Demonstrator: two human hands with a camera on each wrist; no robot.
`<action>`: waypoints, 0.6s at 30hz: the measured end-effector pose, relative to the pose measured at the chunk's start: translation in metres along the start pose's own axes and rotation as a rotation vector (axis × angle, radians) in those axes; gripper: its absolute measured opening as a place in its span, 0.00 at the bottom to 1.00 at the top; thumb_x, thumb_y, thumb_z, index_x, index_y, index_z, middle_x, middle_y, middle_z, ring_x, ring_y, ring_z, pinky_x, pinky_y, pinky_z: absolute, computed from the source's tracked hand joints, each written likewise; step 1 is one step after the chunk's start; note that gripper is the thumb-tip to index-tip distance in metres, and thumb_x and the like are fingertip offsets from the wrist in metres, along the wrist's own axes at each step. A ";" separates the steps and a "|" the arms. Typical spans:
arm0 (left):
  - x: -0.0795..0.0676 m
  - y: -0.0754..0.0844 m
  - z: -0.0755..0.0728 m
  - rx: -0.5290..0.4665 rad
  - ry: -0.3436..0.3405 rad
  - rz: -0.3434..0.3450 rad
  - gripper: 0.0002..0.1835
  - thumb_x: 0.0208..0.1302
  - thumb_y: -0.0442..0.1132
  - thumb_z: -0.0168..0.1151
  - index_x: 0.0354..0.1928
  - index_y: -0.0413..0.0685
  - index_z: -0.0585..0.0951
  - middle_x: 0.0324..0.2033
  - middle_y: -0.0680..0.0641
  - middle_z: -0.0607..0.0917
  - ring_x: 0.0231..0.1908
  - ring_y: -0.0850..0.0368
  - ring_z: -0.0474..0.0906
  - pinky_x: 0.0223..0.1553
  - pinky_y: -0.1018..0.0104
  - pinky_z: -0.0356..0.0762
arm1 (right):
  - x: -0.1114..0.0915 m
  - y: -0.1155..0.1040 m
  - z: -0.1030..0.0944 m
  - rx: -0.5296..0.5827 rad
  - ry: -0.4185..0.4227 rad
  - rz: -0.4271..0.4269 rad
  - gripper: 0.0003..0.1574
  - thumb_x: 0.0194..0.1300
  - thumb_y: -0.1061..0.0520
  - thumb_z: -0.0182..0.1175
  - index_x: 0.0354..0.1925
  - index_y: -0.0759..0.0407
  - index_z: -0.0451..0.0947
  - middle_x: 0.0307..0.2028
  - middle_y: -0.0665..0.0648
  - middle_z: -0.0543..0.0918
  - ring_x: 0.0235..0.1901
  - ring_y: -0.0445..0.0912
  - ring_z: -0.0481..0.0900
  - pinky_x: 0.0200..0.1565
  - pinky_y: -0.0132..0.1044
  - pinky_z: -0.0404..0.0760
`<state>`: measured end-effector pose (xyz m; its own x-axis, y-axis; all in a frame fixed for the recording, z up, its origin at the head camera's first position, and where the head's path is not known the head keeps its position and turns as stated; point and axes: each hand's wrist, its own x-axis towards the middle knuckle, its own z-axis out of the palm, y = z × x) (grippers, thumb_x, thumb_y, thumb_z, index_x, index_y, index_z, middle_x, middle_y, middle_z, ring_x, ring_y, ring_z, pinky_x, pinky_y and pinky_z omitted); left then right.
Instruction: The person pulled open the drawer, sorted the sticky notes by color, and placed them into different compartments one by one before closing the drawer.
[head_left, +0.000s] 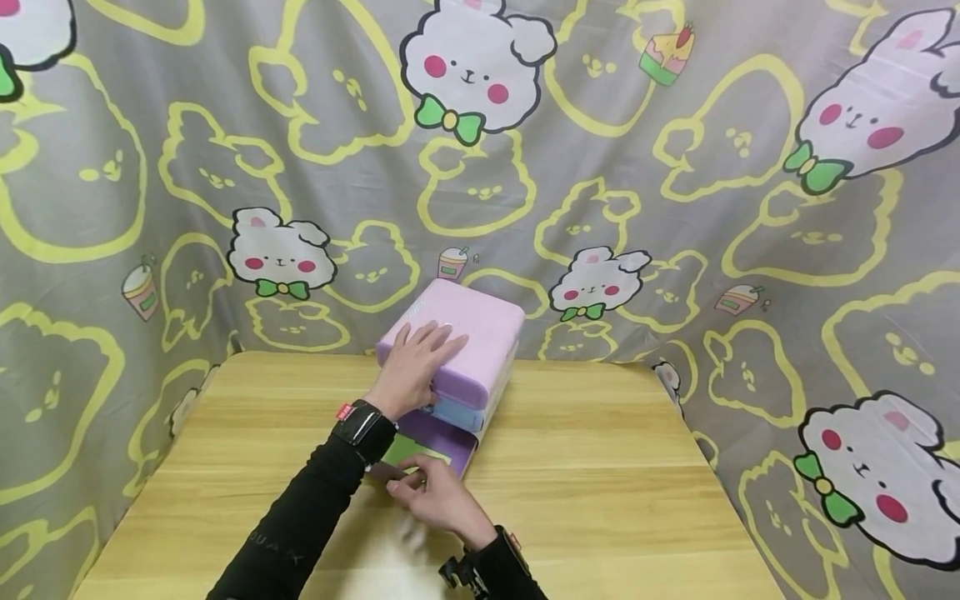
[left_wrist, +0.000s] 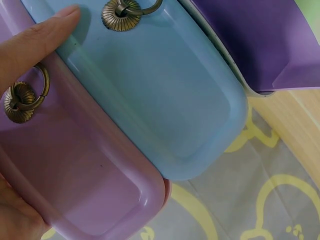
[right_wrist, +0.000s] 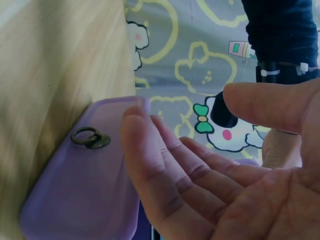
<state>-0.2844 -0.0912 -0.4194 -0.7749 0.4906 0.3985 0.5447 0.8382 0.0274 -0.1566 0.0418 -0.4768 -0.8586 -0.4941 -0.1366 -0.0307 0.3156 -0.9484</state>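
Note:
A small drawer cabinet [head_left: 487, 325] with a pale lilac top stands on the table. Its upper lilac drawer front [left_wrist: 95, 165] and the blue drawer front [left_wrist: 165, 95] below it sit closed, each with a bronze ring pull. The bottom purple drawer [head_left: 457, 442] is pulled out and has a light green flat item [head_left: 405, 450] inside. My left hand [head_left: 412, 367] rests on the cabinet top, its fingers spread and its thumb over the front. At the pulled-out drawer's lilac front [right_wrist: 85, 180], my right hand [head_left: 442, 500] has its fingers over the edge, thumb apart from them.
The wood-grain table [head_left: 600, 483] extends around the cabinet. Behind and beside it hangs a grey curtain [head_left: 480, 200] printed with rabbits and yellow outlines. A black wrist mount [head_left: 461, 575] sits below the right wrist.

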 end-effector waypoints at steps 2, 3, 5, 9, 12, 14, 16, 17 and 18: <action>0.001 -0.001 -0.001 0.003 0.006 -0.001 0.63 0.31 0.45 0.88 0.76 0.61 0.65 0.73 0.44 0.71 0.75 0.40 0.63 0.73 0.31 0.58 | 0.001 -0.001 0.001 -0.010 -0.008 0.007 0.29 0.66 0.53 0.65 0.58 0.70 0.75 0.39 0.63 0.89 0.28 0.37 0.84 0.32 0.28 0.82; 0.001 -0.001 -0.001 0.004 0.008 0.000 0.63 0.31 0.45 0.88 0.76 0.61 0.65 0.73 0.44 0.71 0.75 0.40 0.63 0.73 0.31 0.58 | 0.001 -0.001 0.001 -0.016 -0.011 0.008 0.29 0.66 0.53 0.66 0.59 0.70 0.75 0.39 0.62 0.89 0.29 0.38 0.85 0.33 0.29 0.82; 0.000 -0.001 -0.002 0.006 0.008 0.003 0.63 0.31 0.45 0.88 0.76 0.61 0.66 0.73 0.44 0.71 0.75 0.41 0.63 0.73 0.31 0.58 | 0.001 -0.002 0.002 -0.030 -0.017 0.013 0.29 0.66 0.53 0.66 0.59 0.69 0.75 0.40 0.61 0.90 0.32 0.43 0.87 0.34 0.29 0.83; 0.000 -0.001 -0.003 0.010 0.001 0.003 0.62 0.32 0.45 0.88 0.76 0.61 0.65 0.73 0.44 0.71 0.75 0.41 0.63 0.73 0.31 0.58 | 0.001 -0.002 0.004 -0.047 -0.029 0.020 0.26 0.67 0.54 0.66 0.58 0.66 0.77 0.44 0.61 0.89 0.35 0.47 0.88 0.34 0.30 0.83; 0.000 -0.001 -0.002 0.010 -0.001 -0.001 0.62 0.32 0.45 0.88 0.76 0.61 0.65 0.73 0.44 0.71 0.75 0.41 0.63 0.73 0.32 0.58 | 0.001 -0.002 0.005 -0.067 -0.033 0.019 0.25 0.66 0.53 0.66 0.57 0.65 0.78 0.46 0.61 0.89 0.37 0.44 0.87 0.37 0.30 0.84; 0.000 -0.001 -0.002 0.007 -0.002 -0.004 0.62 0.32 0.45 0.88 0.76 0.61 0.65 0.73 0.44 0.71 0.75 0.41 0.63 0.73 0.32 0.58 | 0.001 -0.001 0.006 -0.089 -0.038 0.017 0.25 0.66 0.53 0.66 0.57 0.65 0.78 0.48 0.63 0.88 0.39 0.45 0.88 0.39 0.31 0.85; 0.000 -0.001 -0.002 0.001 -0.007 -0.005 0.62 0.33 0.45 0.88 0.76 0.61 0.65 0.73 0.44 0.71 0.75 0.41 0.63 0.73 0.31 0.58 | 0.002 0.001 0.007 -0.109 -0.045 0.013 0.26 0.66 0.52 0.66 0.57 0.65 0.78 0.50 0.65 0.87 0.42 0.48 0.88 0.42 0.34 0.86; 0.000 -0.001 -0.002 -0.002 -0.011 -0.005 0.62 0.33 0.45 0.88 0.76 0.61 0.65 0.73 0.44 0.71 0.75 0.40 0.63 0.73 0.31 0.57 | 0.002 0.002 0.007 -0.114 -0.049 0.016 0.27 0.66 0.52 0.66 0.58 0.65 0.78 0.52 0.66 0.87 0.43 0.50 0.88 0.44 0.35 0.87; 0.000 -0.001 -0.002 -0.003 -0.014 -0.006 0.62 0.33 0.45 0.88 0.76 0.61 0.65 0.74 0.44 0.70 0.75 0.40 0.63 0.73 0.31 0.57 | 0.002 0.003 0.008 -0.121 -0.052 0.017 0.27 0.66 0.52 0.66 0.59 0.65 0.78 0.53 0.67 0.86 0.45 0.52 0.88 0.45 0.36 0.87</action>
<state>-0.2845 -0.0927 -0.4178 -0.7825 0.4891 0.3853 0.5413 0.8402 0.0327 -0.1546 0.0352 -0.4817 -0.8320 -0.5283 -0.1695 -0.0812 0.4182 -0.9047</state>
